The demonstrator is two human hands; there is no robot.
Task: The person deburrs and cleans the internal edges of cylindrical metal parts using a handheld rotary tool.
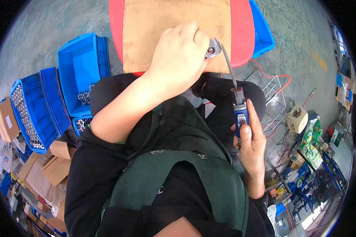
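My left hand point(180, 59) is closed round a small silver metal part point(213, 48) with a round hole, over a brown board point(158, 15). Its fingers hide most of the part. My right hand point(251, 138) grips a blue power file point(240, 112), with the thumb on the side of its body. A long thin grey blade point(228, 63) points up from the tool, and its tip lies right beside the metal part. Whether they touch I cannot tell.
The board lies on a red seat point(241, 39). At left stand blue bins point(81, 59) with metal parts and cardboard boxes point(55, 166). A wire basket point(275, 94), a red hose point(288, 81) and a beige plastic object point(296, 118) are on the floor at right.
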